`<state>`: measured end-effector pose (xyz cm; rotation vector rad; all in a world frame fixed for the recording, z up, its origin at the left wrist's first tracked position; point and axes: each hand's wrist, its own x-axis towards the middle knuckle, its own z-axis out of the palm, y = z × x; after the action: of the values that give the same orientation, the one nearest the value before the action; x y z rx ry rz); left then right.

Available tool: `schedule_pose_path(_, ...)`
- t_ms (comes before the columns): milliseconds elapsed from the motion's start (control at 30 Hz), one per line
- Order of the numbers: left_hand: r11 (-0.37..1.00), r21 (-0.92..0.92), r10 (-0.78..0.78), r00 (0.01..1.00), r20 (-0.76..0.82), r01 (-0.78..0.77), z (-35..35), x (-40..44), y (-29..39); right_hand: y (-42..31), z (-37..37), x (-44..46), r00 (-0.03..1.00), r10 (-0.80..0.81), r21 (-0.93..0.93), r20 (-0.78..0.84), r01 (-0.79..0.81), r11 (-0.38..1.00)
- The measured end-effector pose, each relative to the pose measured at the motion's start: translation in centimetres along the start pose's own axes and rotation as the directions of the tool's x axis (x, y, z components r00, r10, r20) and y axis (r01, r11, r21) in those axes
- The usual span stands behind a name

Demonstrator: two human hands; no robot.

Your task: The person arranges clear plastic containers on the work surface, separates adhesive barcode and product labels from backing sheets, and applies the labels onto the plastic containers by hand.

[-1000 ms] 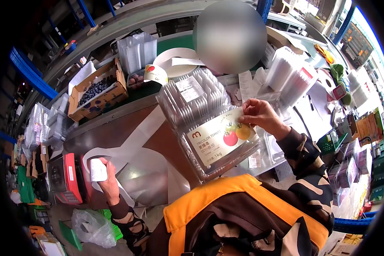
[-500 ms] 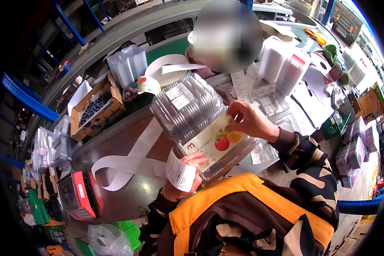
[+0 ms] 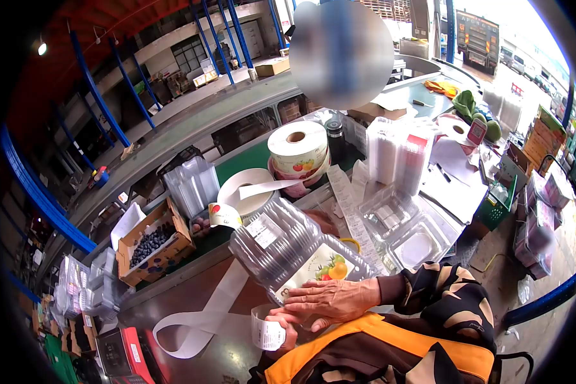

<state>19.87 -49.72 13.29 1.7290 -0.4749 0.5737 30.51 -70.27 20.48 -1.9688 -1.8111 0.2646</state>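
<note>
My right hand lies flat, fingers stretched out, over the lower part of a tomato label on a clear plastic clamshell lid. Just below and left of it, my left hand is closed on a curled strip of white printed labels. The fingertips of both hands meet or overlap. Behind the labelled lid leans a stack of nested clear clamshells, with a white printed sticker on it. My right palm hides part of the tomato label.
Label rolls stand at the back beside a dark bottle. Blueberries fill a cardboard box at left. Open clamshells and a stack of clear containers are at right. A red-and-black device sits front left, near a looped paper strip.
My right hand has left the label's upper corner and now lies flat across its lower part. My left hand still holds the label strip. The view has tilted up.
</note>
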Motion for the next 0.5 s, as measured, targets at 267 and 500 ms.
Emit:
schedule_pose_path(267, 0.972, -0.231, -0.068, 0.985, -0.158, 0.030, -1.0, -1.4, -0.5, 3.4, -3.8, -5.9, 0.871, 0.401, -0.350, -0.283, -0.483, 0.803)
schedule_pose_path(500, 0.982, -0.120, -0.173, 0.952, -0.253, 0.146, -2.9, 2.0, -0.8, -0.4, -3.9, -2.7, 1.000, -0.016, -0.172, -0.026, 0.011, 0.985)
